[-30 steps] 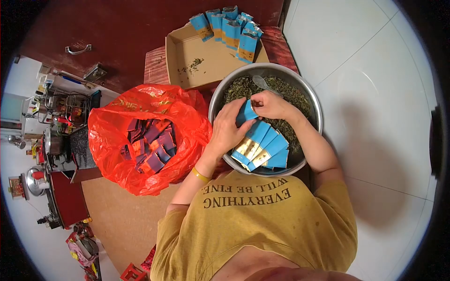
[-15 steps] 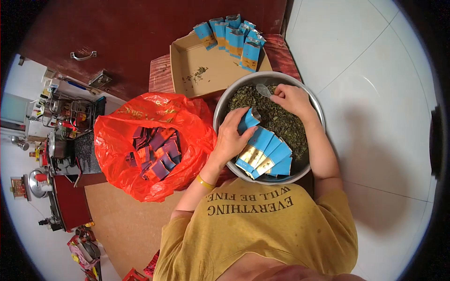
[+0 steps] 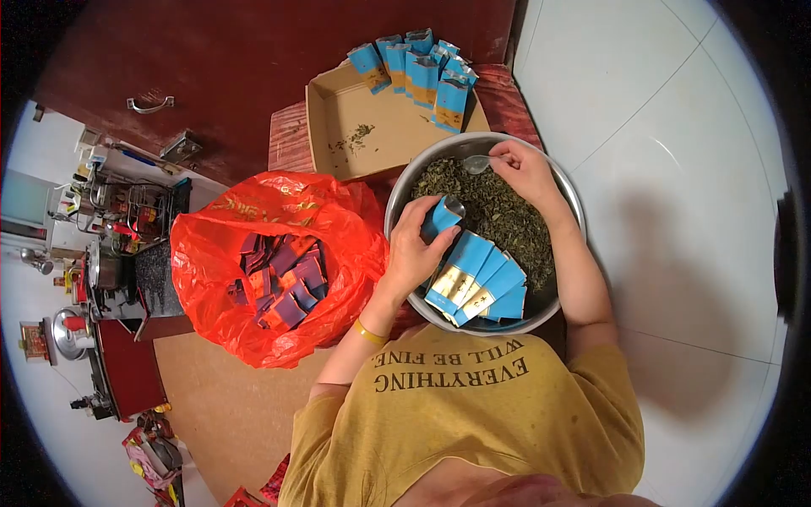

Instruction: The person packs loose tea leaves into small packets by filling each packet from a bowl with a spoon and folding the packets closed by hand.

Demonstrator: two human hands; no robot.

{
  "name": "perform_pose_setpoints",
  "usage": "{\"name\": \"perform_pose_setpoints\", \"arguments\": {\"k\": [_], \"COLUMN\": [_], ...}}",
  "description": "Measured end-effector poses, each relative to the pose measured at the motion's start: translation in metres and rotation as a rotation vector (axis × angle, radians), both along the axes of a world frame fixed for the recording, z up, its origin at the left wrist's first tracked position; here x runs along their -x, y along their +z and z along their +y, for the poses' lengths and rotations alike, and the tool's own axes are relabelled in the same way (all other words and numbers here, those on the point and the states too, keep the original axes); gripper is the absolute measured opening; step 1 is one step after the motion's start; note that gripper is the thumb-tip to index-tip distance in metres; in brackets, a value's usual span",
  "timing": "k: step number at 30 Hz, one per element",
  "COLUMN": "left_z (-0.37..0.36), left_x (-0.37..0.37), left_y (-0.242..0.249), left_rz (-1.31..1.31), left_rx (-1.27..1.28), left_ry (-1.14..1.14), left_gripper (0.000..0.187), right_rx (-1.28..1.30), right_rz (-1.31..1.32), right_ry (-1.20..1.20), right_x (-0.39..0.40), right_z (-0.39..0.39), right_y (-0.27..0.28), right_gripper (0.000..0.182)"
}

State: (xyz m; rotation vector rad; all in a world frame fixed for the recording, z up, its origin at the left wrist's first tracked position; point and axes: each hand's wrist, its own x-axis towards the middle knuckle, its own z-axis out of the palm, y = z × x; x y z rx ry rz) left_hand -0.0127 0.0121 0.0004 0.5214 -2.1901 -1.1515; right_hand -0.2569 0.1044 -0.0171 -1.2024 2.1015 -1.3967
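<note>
The blue packet (image 3: 443,215) stands mouth-up over the dried tea leaves (image 3: 498,211) in the metal basin (image 3: 568,190), pinched in the curled fingers of the left hand (image 3: 412,245), just above a fan of empty blue packets (image 3: 477,283). A second ago both hands met at the packet; since then the right hand (image 3: 524,169) has drawn off to the basin's far rim and pinches the spoon (image 3: 475,163) handle, bowl on the leaves. So the packet looks opened and scooping begun.
</note>
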Motion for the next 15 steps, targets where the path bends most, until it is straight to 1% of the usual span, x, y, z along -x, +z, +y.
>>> {"name": "perform_pose_setpoints", "arguments": {"k": [4, 6, 7, 9, 10, 12, 15], "left_z": [0.000, 0.000, 0.000, 0.000, 0.000, -0.001, -0.002], "left_x": [0.000, 0.000, 0.000, -0.001, -0.001, -0.001, 0.000], "left_y": [0.001, 0.000, -0.001, -0.001, 0.000, -0.001, -0.003], "left_rz": [-0.007, 0.000, 0.007, 0.009, 0.010, 0.012, 0.012], "left_rx": [-0.019, -0.017, -0.016, -0.014, -0.012, -0.015, -0.016], "left_ry": [0.007, 0.007, 0.011, 0.013, 0.016, 0.019, 0.020], "left_gripper": [0.048, 0.048, 0.048, 0.048, 0.048, 0.048, 0.048], "right_rx": [0.057, -0.008, -0.007, -0.003, -0.003, -0.161, -0.158], "right_rz": [0.033, 0.343, 0.344, 0.169, 0.171, 0.038, -0.024], "right_ry": [0.042, -0.029, -0.031, 0.065, 0.066, 0.158, 0.174], "right_x": [-0.010, -0.016, -0.016, -0.016, -0.017, -0.019, -0.018], "right_z": [-0.006, -0.006, -0.006, -0.009, -0.008, -0.006, -0.006], "right_y": [-0.006, -0.003, -0.005, -0.006, -0.003, 0.006, 0.003], "right_gripper": [0.015, 0.020, 0.020, 0.023, 0.023, 0.025, 0.029]}}
